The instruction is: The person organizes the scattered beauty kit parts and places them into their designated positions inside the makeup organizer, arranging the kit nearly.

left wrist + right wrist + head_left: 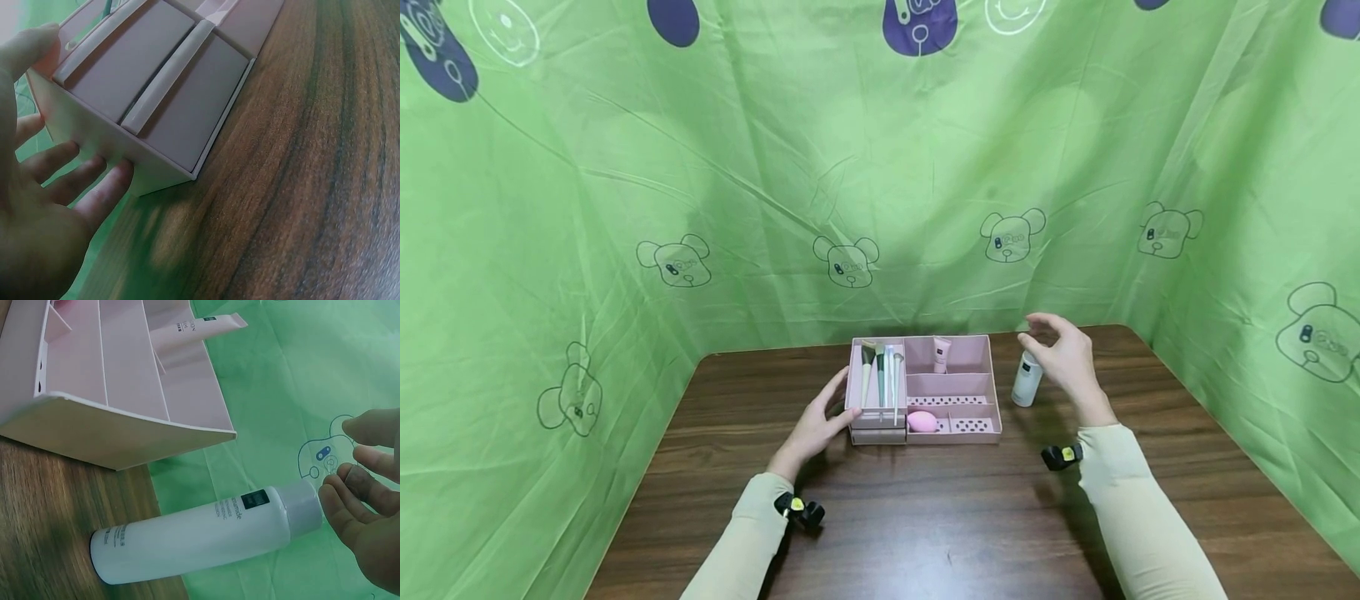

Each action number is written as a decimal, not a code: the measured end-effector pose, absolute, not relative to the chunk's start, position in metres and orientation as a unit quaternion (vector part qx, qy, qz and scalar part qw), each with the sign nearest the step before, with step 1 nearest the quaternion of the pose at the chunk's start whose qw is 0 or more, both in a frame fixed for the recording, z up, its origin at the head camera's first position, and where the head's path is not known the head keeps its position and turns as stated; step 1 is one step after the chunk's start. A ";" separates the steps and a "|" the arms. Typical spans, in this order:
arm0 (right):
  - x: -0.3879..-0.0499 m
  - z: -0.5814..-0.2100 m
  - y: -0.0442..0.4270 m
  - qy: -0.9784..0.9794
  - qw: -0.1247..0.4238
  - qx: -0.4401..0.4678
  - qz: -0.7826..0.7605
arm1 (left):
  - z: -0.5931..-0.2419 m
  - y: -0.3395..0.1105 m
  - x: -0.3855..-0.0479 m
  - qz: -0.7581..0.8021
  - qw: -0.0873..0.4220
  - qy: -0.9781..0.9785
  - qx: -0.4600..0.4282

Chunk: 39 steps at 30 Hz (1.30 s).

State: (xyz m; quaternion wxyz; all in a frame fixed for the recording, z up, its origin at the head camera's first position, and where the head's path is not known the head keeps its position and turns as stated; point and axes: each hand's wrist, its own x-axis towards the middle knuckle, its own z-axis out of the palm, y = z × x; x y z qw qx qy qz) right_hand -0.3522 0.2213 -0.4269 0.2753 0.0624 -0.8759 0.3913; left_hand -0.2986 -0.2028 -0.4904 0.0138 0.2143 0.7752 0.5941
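Observation:
On the left of a pink desktop organizer (952,342), my left hand (814,425) touches the side wall with its fingertips. Its thumb lies at the top front corner in the left wrist view, near two stacked drawers (140,56). A white bottle (1026,379) with a pale cap (300,506) stands upright right of the organizer. Over the cap is my right hand (1063,354), fingers bent and not wrapped around it. Whether a fingertip touches the cap cannot be told. Several makeup brushes (881,375), a pink tube (941,356) and a pink makeup sponge (922,422) sit in the organizer.
All of this stands near the back edge of a brown wooden table (925,533). Green patterned cloth (820,167) hangs behind and on both sides. The organizer's right part has several compartments with low dividers (951,389).

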 end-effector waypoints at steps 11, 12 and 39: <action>-0.353 -0.431 0.228 -0.880 0.277 0.053 0.382 | -0.491 -0.203 -0.299 0.593 0.011 0.777 0.213; -0.354 -0.432 0.229 -0.881 0.276 0.053 0.381 | -0.491 -0.203 -0.299 0.593 0.011 0.776 0.213; -0.354 -0.452 0.237 -0.897 0.220 0.025 0.381 | -0.491 -0.203 -0.299 0.598 0.014 0.773 0.212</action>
